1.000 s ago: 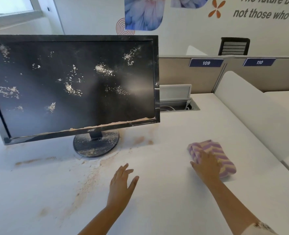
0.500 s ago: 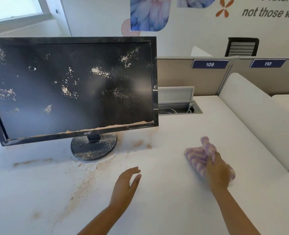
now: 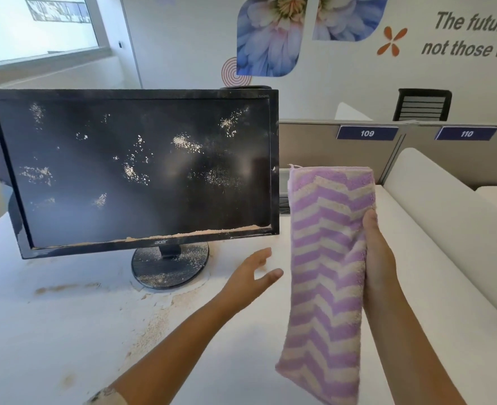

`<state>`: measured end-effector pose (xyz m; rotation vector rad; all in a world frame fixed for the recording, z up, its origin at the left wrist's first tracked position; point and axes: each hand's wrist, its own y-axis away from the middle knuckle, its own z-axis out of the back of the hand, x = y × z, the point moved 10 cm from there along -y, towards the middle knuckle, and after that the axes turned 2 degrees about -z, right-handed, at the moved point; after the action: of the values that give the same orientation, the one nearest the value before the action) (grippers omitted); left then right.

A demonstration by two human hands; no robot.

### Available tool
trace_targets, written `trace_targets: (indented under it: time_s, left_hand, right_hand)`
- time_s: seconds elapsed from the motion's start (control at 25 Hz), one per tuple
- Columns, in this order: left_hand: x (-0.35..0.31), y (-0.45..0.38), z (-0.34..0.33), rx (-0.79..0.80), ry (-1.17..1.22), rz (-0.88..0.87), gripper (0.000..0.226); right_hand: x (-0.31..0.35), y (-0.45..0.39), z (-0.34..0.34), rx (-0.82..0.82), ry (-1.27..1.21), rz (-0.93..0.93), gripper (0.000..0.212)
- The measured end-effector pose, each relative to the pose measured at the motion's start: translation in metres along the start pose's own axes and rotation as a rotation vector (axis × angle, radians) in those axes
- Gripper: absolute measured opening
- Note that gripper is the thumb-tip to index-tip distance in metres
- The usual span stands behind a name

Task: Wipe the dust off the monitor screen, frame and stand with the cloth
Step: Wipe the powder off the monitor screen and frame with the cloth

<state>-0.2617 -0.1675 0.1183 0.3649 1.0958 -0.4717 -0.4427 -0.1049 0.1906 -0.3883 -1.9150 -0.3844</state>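
A black monitor (image 3: pixel 130 171) stands on the white desk (image 3: pixel 51 331), its screen speckled with pale dust and a line of tan powder along the lower frame. Its round stand (image 3: pixel 170 266) is dusty too. My right hand (image 3: pixel 377 252) grips a purple and cream zigzag cloth (image 3: pixel 326 273) by its right edge, held up in the air to the right of the monitor so it hangs lengthwise. My left hand (image 3: pixel 253 273) hovers with relaxed fingers over the desk, between the stand and the cloth, holding nothing.
Tan powder is scattered on the desk in front of the stand (image 3: pixel 154 320). A white divider (image 3: pixel 446 223) runs along the right. Beige partitions with signs 109 (image 3: pixel 367 133) and 110 stand behind, and a black chair (image 3: pixel 422 105) beyond them.
My right hand has closed round the cloth and lifted it off the desk, so it now hangs upright beside the monitor. My left hand has risen and moved forward.
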Motion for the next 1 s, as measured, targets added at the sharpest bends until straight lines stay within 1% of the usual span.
trace_targets:
  time_s: [0.04, 0.08, 0.12, 0.16, 0.24, 0.28, 0.36, 0.4, 0.44, 0.48, 0.56, 0.64, 0.68, 0.76, 0.84, 0.88, 0.92, 0.96, 1.0]
  left_hand:
    - [-0.004, 0.004, -0.010, 0.086, 0.083, 0.015, 0.070]
    - [-0.007, 0.009, -0.018, 0.154, 0.158, 0.021, 0.067]
    - [-0.007, 0.015, -0.023, 0.191, 0.227, 0.022, 0.061]
    - [-0.005, 0.022, -0.022, 0.194, 0.293, 0.025, 0.054]
    - [0.005, 0.034, -0.008, 0.117, 0.347, 0.045, 0.041]
    - [0.011, 0.039, 0.004, 0.059, 0.315, 0.067, 0.040]
    - [0.024, 0.048, 0.031, -0.055, 0.164, 0.109, 0.048]
    - [0.025, 0.052, 0.043, -0.102, 0.090, 0.111, 0.045]
    - [0.025, 0.056, 0.055, -0.139, 0.038, 0.111, 0.037]
    - [0.024, 0.059, 0.063, -0.150, 0.001, 0.109, 0.029]
    - [0.018, 0.063, 0.074, -0.121, -0.048, 0.102, 0.017]
    - [0.009, 0.068, 0.085, -0.088, -0.107, 0.063, 0.009]
    - [0.005, 0.069, 0.092, -0.097, -0.165, 0.045, 0.011]
    - [-0.003, 0.073, 0.111, -0.186, -0.396, 0.001, 0.027]
    - [-0.018, 0.078, 0.122, -0.249, -0.659, -0.101, 0.028]
    - [-0.024, 0.080, 0.122, -0.244, -0.757, -0.172, 0.026]
    - [-0.027, 0.082, 0.120, -0.209, -0.813, -0.224, 0.024]
    - [-0.027, 0.086, 0.119, -0.155, -0.843, -0.243, 0.027]
    - [-0.025, 0.091, 0.117, -0.094, -0.877, -0.250, 0.033]
  right_hand:
    - [-0.007, 0.001, -0.010, 0.029, 0.004, -0.042, 0.047]
    - [-0.013, 0.002, -0.021, 0.055, 0.023, -0.077, 0.047]
    - [-0.019, 0.003, -0.030, 0.069, 0.075, -0.092, 0.047]
    - [-0.023, 0.002, -0.038, 0.085, 0.172, -0.076, 0.045]
    - [-0.022, -0.001, -0.052, 0.112, 0.360, 0.031, 0.037]
    - [-0.024, -0.001, -0.060, 0.160, 0.370, 0.060, 0.035]
    - [-0.034, -0.001, -0.069, 0.215, 0.351, 0.040, 0.037]
    - [-0.035, -0.001, -0.070, 0.202, 0.388, 0.045, 0.036]
    - [-0.036, -0.001, -0.074, 0.192, 0.465, 0.067, 0.037]
    - [-0.037, 0.000, -0.081, 0.213, 0.541, 0.105, 0.039]
    - [-0.042, 0.009, -0.107, 0.336, 0.652, 0.165, 0.046]
    - [-0.055, 0.021, -0.131, 0.439, 0.716, 0.157, 0.045]
    - [-0.063, 0.023, -0.140, 0.454, 0.708, 0.131, 0.043]
    - [-0.084, 0.023, -0.151, 0.392, 0.697, 0.039, 0.039]
    - [-0.118, 0.027, -0.163, 0.347, 0.685, -0.157, 0.040]
    - [-0.139, 0.033, -0.166, 0.331, 0.609, -0.305, 0.045]
    - [-0.157, 0.042, -0.169, 0.279, 0.478, -0.476, 0.050]
    - [-0.172, 0.050, -0.174, 0.246, 0.274, -0.569, 0.048]
    - [-0.179, 0.056, -0.180, 0.227, 0.044, -0.591, 0.045]
